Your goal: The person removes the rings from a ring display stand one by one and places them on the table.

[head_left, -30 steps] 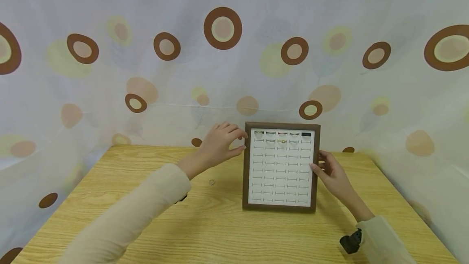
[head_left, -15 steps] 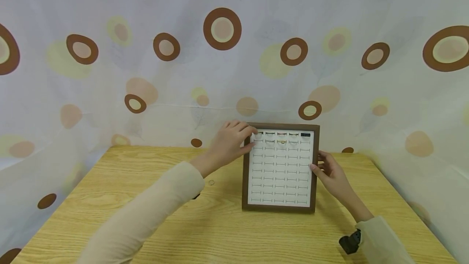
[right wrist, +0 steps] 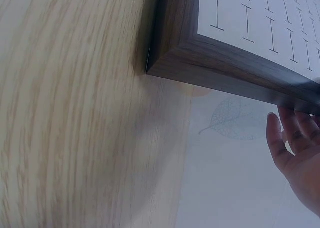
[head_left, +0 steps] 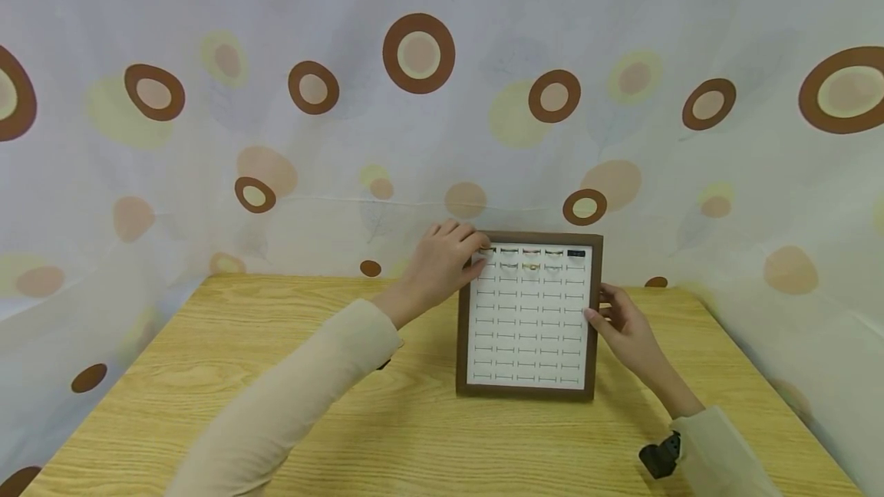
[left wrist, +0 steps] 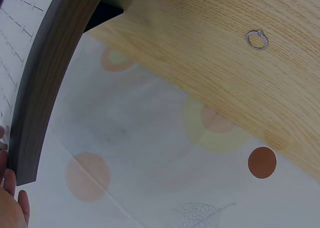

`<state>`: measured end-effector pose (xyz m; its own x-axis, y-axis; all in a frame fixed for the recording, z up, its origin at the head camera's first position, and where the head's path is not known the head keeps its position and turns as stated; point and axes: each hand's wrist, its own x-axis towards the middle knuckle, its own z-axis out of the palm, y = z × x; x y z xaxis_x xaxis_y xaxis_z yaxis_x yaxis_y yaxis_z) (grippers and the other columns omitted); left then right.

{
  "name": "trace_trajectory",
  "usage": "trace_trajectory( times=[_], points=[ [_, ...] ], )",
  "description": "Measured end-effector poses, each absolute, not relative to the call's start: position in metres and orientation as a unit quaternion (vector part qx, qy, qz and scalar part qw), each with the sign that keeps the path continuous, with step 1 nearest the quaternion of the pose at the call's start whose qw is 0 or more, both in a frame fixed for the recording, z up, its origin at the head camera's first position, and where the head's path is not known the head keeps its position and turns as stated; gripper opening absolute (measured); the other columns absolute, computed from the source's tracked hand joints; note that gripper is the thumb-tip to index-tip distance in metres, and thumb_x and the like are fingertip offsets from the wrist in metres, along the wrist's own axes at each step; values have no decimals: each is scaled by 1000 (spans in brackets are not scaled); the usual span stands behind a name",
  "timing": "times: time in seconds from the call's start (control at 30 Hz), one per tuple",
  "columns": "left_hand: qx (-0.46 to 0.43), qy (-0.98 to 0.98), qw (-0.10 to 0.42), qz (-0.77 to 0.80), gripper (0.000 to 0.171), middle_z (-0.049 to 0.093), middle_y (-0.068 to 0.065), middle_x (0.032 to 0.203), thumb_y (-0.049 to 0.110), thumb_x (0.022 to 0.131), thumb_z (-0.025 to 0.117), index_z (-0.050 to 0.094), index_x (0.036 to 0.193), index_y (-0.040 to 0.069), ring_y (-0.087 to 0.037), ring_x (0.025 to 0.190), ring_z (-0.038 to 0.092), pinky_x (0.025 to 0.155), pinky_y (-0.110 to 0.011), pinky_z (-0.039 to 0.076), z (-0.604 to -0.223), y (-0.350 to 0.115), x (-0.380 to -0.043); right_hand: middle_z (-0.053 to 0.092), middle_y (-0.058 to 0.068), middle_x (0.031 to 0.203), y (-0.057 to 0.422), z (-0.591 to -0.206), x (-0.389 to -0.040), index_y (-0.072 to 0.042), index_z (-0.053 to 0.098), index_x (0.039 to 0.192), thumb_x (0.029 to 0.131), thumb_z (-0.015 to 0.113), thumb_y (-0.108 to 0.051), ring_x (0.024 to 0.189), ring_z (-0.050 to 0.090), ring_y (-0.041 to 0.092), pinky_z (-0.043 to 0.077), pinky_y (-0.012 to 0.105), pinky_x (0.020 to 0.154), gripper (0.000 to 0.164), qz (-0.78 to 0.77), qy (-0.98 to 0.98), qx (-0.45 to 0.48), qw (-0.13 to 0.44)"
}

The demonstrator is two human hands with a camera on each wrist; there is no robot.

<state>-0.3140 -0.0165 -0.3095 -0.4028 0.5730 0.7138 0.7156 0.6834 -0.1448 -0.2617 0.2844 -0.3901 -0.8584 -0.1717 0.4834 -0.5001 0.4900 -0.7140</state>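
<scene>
A brown-framed ring display board [head_left: 529, 328] stands tilted back on the table, its white panel lined with slots. Several rings fill its top rows, among them a gold ring [head_left: 530, 267] in the second row. My left hand [head_left: 442, 263] reaches over the upper left corner, thumb and index finger closing around the ring [head_left: 489, 250] in the first slot; the fingers partly hide it. With thumb in front and fingers behind, my right hand [head_left: 628, 332] grips the frame's right edge. In the left wrist view a silver ring with stones [left wrist: 257, 40] lies on the table.
The wooden table [head_left: 331, 436] reaches back to a patterned curtain [head_left: 414, 144]. A small dark tag [head_left: 576, 254] sits in the board's top right slot. The left sleeve [head_left: 311, 382] covers most of the loose ring in the head view.
My left hand has moved right and slightly up, from beside the frame's left edge onto the first ring. The right hand and the board have stayed nearly still.
</scene>
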Motion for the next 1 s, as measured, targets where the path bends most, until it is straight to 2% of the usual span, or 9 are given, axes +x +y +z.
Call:
trace_trajectory(
  times=[0.3,1.0],
  points=[
    [-388,-825,394,-113,7,57,3,85,22,83,65,66,89,17,-14,77,48,67,-28,36,-309,-16,-319,50,21,118,283,-390,-262,4,34,133,91,51,-4,90,49,-8,44,9,74,46,466,-842,203,180],
    [-374,-841,375,-109,5,56,4,84,23,84,64,64,86,18,-14,75,46,65,-28,34,-306,-14,-319,50,21,117,283,-388,-261,4,34,133,92,50,-4,89,49,-7,45,9,73,45,466,-842,206,177]
  ],
)
